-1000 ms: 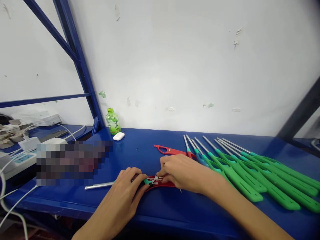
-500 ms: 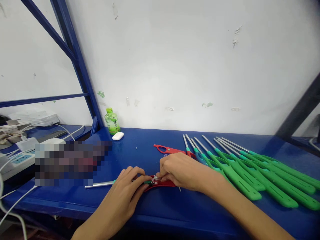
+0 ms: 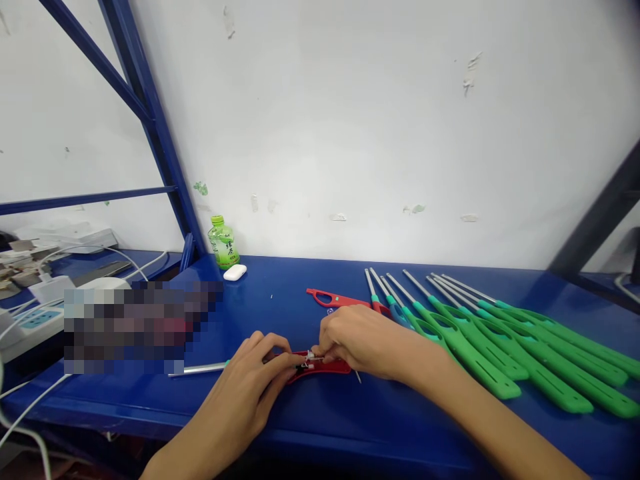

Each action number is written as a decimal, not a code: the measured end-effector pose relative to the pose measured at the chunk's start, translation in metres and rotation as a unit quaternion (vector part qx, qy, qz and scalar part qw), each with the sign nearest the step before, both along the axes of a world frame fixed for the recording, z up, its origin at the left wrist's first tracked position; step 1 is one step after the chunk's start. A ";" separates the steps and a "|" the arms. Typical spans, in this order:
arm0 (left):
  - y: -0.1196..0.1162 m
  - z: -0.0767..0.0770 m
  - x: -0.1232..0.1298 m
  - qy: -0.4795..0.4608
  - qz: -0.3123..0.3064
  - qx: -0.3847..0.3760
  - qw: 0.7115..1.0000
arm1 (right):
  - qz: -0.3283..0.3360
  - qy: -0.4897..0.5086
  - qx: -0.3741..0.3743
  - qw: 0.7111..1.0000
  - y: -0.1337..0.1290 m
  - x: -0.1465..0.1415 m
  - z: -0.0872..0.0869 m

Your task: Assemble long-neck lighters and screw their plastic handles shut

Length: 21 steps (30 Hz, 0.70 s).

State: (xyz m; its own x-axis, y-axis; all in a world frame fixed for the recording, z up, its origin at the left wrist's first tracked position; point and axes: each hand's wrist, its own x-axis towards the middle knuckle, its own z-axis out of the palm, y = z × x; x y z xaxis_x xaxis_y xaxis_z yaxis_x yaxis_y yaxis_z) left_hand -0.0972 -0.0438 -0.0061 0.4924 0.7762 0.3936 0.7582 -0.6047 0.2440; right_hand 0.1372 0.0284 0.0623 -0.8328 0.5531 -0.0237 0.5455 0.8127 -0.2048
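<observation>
An open red lighter shell (image 3: pixel 336 366) lies on the blue table, with small white and metal parts inside. My left hand (image 3: pixel 260 380) grips its left end, where a silver tube (image 3: pixel 197 369) sticks out to the left. The fingertips of my right hand (image 3: pixel 345 343) pinch at the small parts in the middle of the shell; exactly what they hold is too small to tell. A thin pointed piece (image 3: pixel 358 377) shows beneath my right hand. Behind that hand lies another red shell piece (image 3: pixel 333 298) with a loop opening.
Several green lighters with silver tubes (image 3: pixel 480 353) lie fanned out on the right. At the back left stand a green bottle (image 3: pixel 223 243) and a white case (image 3: pixel 235 273). A power strip (image 3: pixel 37 320) with cables and a blurred patch are at the left.
My left fingertips have shifted slightly over the shell's small parts. My right hand stays in nearly the same place. The view has moved very slightly.
</observation>
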 end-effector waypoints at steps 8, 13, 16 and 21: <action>0.000 0.001 0.002 0.046 0.011 0.054 0.997 | 0.011 0.018 0.007 1.000 0.004 0.002 -0.003; 0.000 0.002 0.005 0.114 0.017 0.107 0.988 | -0.003 0.033 -0.033 0.999 0.007 0.001 -0.006; 0.002 -0.001 0.005 0.133 0.016 0.116 0.984 | -0.013 0.032 -0.049 0.998 0.005 0.001 -0.002; 0.005 -0.007 0.002 0.119 0.022 0.109 0.987 | -0.031 0.073 0.006 0.997 0.009 0.008 0.007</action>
